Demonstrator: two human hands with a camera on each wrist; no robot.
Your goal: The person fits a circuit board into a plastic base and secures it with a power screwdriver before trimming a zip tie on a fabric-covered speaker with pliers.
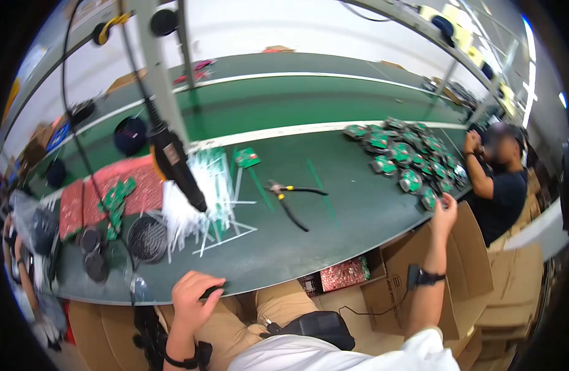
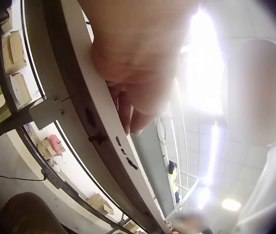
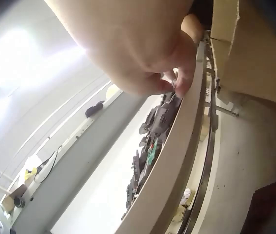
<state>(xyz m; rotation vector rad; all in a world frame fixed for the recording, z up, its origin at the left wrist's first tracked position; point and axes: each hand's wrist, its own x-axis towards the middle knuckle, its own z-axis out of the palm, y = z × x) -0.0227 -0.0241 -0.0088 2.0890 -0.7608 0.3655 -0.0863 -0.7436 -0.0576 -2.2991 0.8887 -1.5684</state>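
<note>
Green circuit-board assemblies (image 1: 400,151) lie heaped at the right of the dark, smooth bench (image 1: 266,260), their green boards set on rounded grey bodies. At the heap's near edge, the right hand (image 1: 444,216) has its fingers bent, thumb and forefinger close together; whether they pinch a piece, I cannot tell. The left hand (image 1: 195,300) is loosely bent at the bench's front edge, a small dark shape beside its fingers; whether it is held is unclear.

Between the hands, farther in, pliers (image 1: 290,201) with slim black-and-yellow handles lie splayed near a lone flat green board (image 1: 247,157). Leftward, thin, straight white strips (image 1: 195,191) spread in a tangle beneath a hanging black-and-orange power tool (image 1: 176,161).

Beside the strips sits a round black dish (image 1: 147,238) with a ridged interior; green pieces (image 1: 117,201) rest on pink, bubbly-textured packaging (image 1: 142,185). An open cardboard box (image 1: 473,247) stands beyond the right forearm.
</note>
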